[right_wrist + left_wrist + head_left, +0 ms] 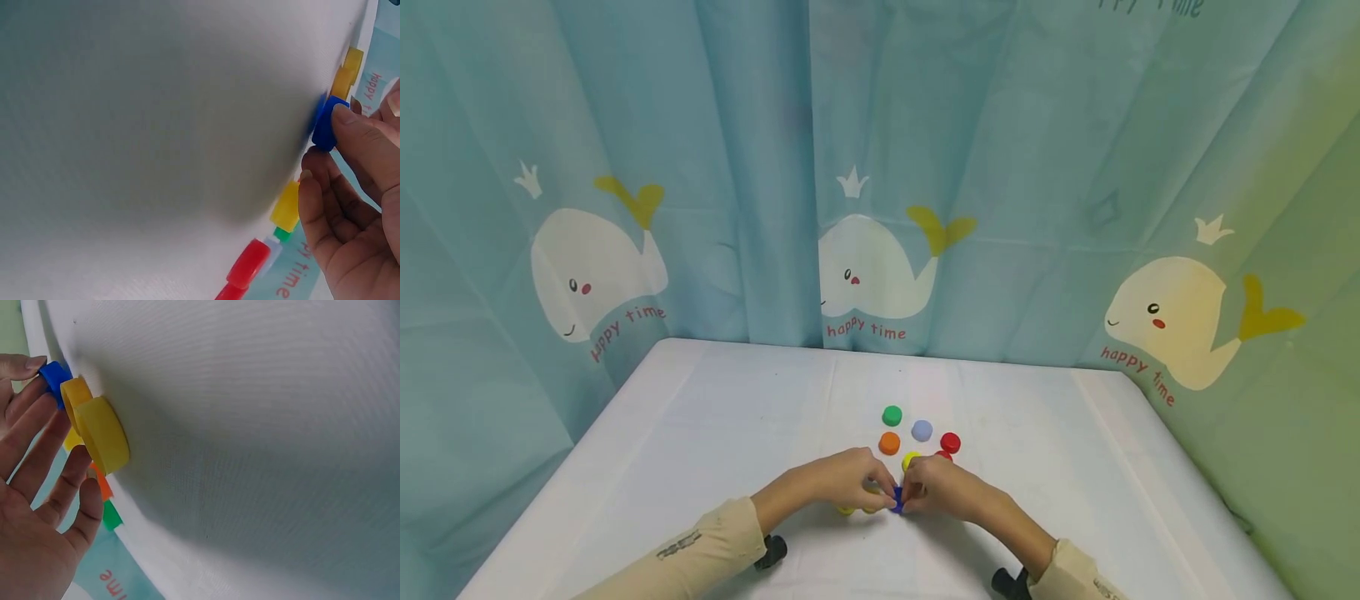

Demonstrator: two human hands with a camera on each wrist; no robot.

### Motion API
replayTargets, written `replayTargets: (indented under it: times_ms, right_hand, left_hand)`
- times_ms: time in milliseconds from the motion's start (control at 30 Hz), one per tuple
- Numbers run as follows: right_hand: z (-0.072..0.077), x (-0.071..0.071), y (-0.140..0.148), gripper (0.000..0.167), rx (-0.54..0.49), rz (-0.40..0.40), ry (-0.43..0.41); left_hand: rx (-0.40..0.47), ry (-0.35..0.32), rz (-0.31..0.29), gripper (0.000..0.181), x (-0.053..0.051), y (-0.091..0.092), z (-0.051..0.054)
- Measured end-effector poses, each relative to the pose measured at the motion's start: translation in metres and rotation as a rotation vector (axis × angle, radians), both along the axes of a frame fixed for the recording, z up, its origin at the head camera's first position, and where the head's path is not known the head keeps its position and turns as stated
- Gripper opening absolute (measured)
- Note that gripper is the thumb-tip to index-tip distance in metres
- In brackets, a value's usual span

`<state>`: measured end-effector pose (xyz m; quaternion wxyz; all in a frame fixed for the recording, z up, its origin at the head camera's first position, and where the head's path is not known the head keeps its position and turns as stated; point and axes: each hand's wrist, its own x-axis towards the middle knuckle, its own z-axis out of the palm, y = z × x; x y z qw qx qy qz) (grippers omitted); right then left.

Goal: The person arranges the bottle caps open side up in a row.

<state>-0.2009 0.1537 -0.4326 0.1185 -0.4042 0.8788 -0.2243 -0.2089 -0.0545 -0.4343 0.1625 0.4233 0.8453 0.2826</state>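
A blue bottle cap [898, 500] is between my two hands, low over the white table. My left hand [856, 480] pinches its left side with thumb and fingertips. From the other side my right hand [946, 487] grips it, the thumb flat on the blue cap [330, 124] in the right wrist view. A darker blue patch shows beside it there; whether it is a second cap or a shadow I cannot tell. Beside the left hand's fingers stand two yellow caps [103, 434], partly hidden by that hand in the head view.
Beyond my hands lie a green cap [892, 416], an orange cap [890, 443], a pale blue cap [922, 430], a red cap [951, 442] with another red one near it, and a yellow cap [912, 459]. A whale-print curtain [760, 167] hangs behind the table [700, 433].
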Motion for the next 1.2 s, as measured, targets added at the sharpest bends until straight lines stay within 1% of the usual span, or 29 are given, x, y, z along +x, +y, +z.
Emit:
replayTargets:
  times_ms: [167, 233, 400, 500, 567, 700, 833, 900, 967, 1033, 1133, 1200]
  right_hand:
    - [-0.003, 0.001, 0.0, 0.01, 0.012, 0.007, 0.021]
    - [-0.003, 0.001, 0.0, 0.012, -0.003, 0.002, 0.012]
    - [-0.004, 0.002, 0.001, 0.022, -0.056, -0.021, -0.027]
    - [-0.004, 0.001, 0.002, 0.025, -0.058, -0.039, -0.032]
    - [-0.003, 0.0, 0.003, 0.025, -0.057, -0.045, -0.03]
    - [0.001, -0.002, 0.005, 0.022, -0.054, -0.061, -0.021]
    - [0.005, -0.005, 0.006, 0.018, -0.045, -0.095, 0.022]
    - [0.006, -0.007, 0.006, 0.016, -0.046, -0.123, 0.043]
    - [0.006, -0.01, 0.005, 0.015, -0.048, -0.154, 0.067]
    - [0.007, -0.013, 0.004, 0.016, -0.053, -0.179, 0.097]
    - [0.01, -0.018, 0.0, 0.019, -0.058, -0.221, 0.135]
    - [0.012, -0.022, -0.002, 0.021, -0.056, -0.255, 0.135]
  left_hand:
    - [0.022, -0.006, -0.013, 0.015, 0.001, -0.001, -0.001]
    - [0.024, 0.002, -0.018, 0.015, 0.001, -0.001, -0.001]
    - [0.012, 0.032, -0.032, 0.014, 0.001, 0.0, 0.001]
    - [-0.004, 0.055, -0.032, 0.016, 0.0, 0.0, 0.004]
    - [-0.018, 0.072, -0.02, 0.016, 0.0, 0.0, 0.006]
    - [-0.045, 0.097, 0.047, 0.017, -0.002, -0.002, 0.007]
    - [-0.073, 0.1, 0.163, 0.018, -0.004, -0.004, 0.007]
    - [-0.081, 0.088, 0.228, 0.021, -0.005, -0.003, 0.007]
    - [-0.075, 0.076, 0.285, 0.022, -0.007, -0.003, 0.008]
    - [-0.055, 0.077, 0.328, 0.024, -0.009, -0.003, 0.009]
    - [-0.018, 0.09, 0.378, 0.025, -0.014, -0.003, 0.011]
    - [-0.008, 0.099, 0.406, 0.026, -0.018, -0.004, 0.011]
